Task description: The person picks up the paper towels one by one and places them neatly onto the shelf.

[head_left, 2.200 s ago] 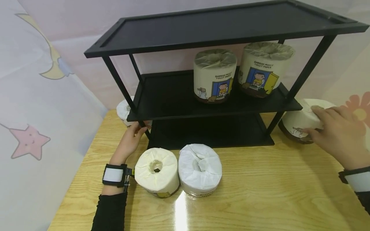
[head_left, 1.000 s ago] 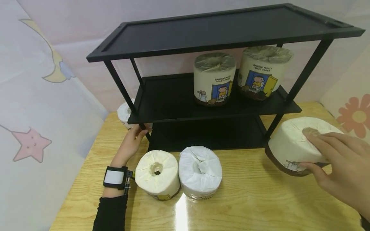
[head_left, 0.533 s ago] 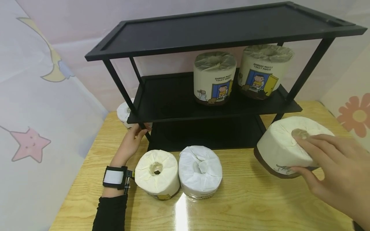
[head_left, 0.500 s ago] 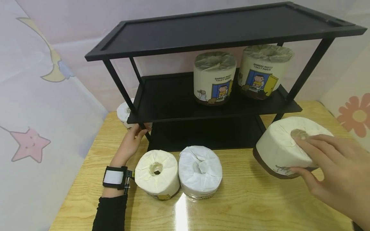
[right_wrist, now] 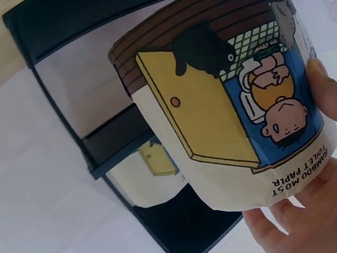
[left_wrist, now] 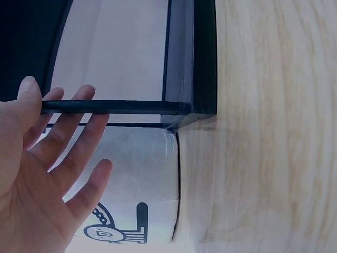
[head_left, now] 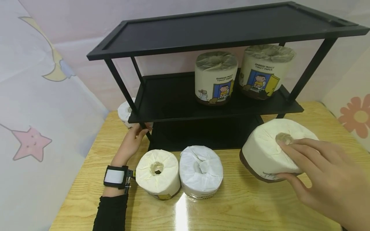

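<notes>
My right hand [head_left: 326,179] grips a cream-wrapped toilet roll [head_left: 268,154], thumb low on its side and fingers over the top by the core hole. The roll is tilted in front of the rack's lower right; its printed cartoon side shows as the toilet roll [right_wrist: 231,105] in the right wrist view. At the rack's left, my left hand [head_left: 130,141] holds the black front post [left_wrist: 116,107] between thumb and fingers. Behind that post stands a white-wrapped roll [head_left: 125,112], partly hidden. Two rolls, one cream [head_left: 153,189] and one white [head_left: 200,186], stand on the table before the rack.
The black rack [head_left: 173,114] has three levels. On the middle level two printed toilet rolls stand to the right, a left one [head_left: 208,83] and a right one [head_left: 261,72]. The wooden table [head_left: 231,205] meets fabric-covered walls [head_left: 57,128].
My right hand has lifted the cream toilet roll from beside the rack's right end and carried it left and toward me. The left hand stays at the post.
</notes>
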`<state>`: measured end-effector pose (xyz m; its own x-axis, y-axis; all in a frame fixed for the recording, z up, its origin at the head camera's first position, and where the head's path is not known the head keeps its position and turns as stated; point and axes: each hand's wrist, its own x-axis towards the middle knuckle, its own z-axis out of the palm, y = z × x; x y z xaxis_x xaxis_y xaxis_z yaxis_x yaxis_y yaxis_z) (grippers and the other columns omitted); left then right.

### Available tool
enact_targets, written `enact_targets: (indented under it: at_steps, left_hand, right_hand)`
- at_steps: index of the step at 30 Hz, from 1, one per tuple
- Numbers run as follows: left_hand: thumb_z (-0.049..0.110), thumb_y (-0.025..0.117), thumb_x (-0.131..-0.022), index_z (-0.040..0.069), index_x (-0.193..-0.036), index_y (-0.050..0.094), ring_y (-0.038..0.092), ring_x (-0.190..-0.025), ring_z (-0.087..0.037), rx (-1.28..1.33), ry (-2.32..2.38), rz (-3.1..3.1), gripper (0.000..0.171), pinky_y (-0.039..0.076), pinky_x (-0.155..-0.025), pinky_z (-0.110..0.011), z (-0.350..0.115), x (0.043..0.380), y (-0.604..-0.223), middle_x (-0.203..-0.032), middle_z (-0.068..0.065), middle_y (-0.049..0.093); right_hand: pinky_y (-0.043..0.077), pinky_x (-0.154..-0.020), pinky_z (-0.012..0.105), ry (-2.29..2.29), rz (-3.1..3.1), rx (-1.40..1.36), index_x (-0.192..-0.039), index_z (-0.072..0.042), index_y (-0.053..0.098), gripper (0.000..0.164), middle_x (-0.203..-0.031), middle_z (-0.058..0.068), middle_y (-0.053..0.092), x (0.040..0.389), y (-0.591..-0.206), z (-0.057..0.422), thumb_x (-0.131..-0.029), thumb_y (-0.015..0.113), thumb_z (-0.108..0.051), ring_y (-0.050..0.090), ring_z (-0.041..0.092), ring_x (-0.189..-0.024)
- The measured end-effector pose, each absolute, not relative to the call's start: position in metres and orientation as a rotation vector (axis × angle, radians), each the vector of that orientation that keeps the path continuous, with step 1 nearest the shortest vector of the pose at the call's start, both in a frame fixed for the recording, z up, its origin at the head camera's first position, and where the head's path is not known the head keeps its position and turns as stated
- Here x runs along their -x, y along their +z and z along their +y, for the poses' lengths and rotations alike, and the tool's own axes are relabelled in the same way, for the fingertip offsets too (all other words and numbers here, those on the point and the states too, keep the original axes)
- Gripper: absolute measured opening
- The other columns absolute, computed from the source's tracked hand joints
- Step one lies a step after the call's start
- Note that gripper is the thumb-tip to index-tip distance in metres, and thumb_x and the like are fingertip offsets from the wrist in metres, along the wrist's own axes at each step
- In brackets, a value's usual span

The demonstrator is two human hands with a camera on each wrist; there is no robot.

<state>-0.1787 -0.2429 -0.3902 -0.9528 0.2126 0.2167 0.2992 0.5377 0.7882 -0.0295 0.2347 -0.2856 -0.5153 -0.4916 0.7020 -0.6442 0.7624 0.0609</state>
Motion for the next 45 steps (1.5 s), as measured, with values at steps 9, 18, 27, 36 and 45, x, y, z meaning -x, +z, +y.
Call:
enact_targets:
  at_steps: [9,18,27,36,45]
  left_hand:
    - [0.021,0.045,-0.106,0.003,-0.121,0.056,0.055,-0.12,-0.034,0.435,-1.39,-2.681,0.026,0.041,-0.104,-0.052,-0.245,0.182,-0.395,-0.122,-0.018,0.063]
    - [0.023,0.046,-0.106,0.005,-0.122,0.056,0.054,-0.122,-0.034,0.433,-1.401,-2.678,0.026,0.04,-0.104,-0.053,-0.244,0.182,-0.396,-0.124,-0.016,0.062]
    - [0.022,0.046,-0.106,0.004,-0.121,0.056,0.055,-0.121,-0.034,0.424,-1.398,-2.68,0.025,0.042,-0.103,-0.052,-0.244,0.182,-0.397,-0.123,-0.017,0.062]
    - [0.021,0.046,-0.106,0.003,-0.123,0.056,0.054,-0.122,-0.035,0.422,-1.394,-2.68,0.027,0.041,-0.103,-0.052,-0.245,0.183,-0.396,-0.123,-0.018,0.062]
    - [0.021,0.046,-0.106,0.0,-0.125,0.055,0.054,-0.122,-0.035,0.419,-1.427,-2.681,0.03,0.04,-0.105,-0.053,-0.245,0.182,-0.395,-0.124,-0.019,0.062]
  right_hand:
    - [0.021,-0.116,0.024,0.299,-2.217,-0.899,-0.121,0.002,0.067,0.063,-0.1,0.02,0.069,0.029,-0.28,0.212,-0.102,0.04,-0.051,0.057,0.041,-0.096]
    - [0.028,-0.113,0.025,0.409,-2.015,-0.975,-0.112,0.004,0.07,0.053,-0.094,0.02,0.071,0.037,-0.275,0.189,-0.102,0.05,-0.043,0.059,0.042,-0.091]
    - [0.036,-0.108,0.034,0.423,-1.96,-0.991,-0.118,0.0,0.07,0.046,-0.102,0.017,0.071,0.043,-0.276,0.179,-0.102,0.053,-0.039,0.061,0.041,-0.096]
    - [0.036,-0.105,0.033,0.507,-1.908,-1.029,-0.113,0.003,0.07,0.044,-0.101,0.018,0.071,0.05,-0.267,0.159,-0.102,0.053,-0.037,0.06,0.04,-0.097]
    - [0.032,-0.11,0.032,0.52,-1.919,-1.062,-0.113,0.003,0.069,0.041,-0.104,0.017,0.07,0.056,-0.261,0.142,-0.104,0.051,-0.033,0.059,0.039,-0.102]
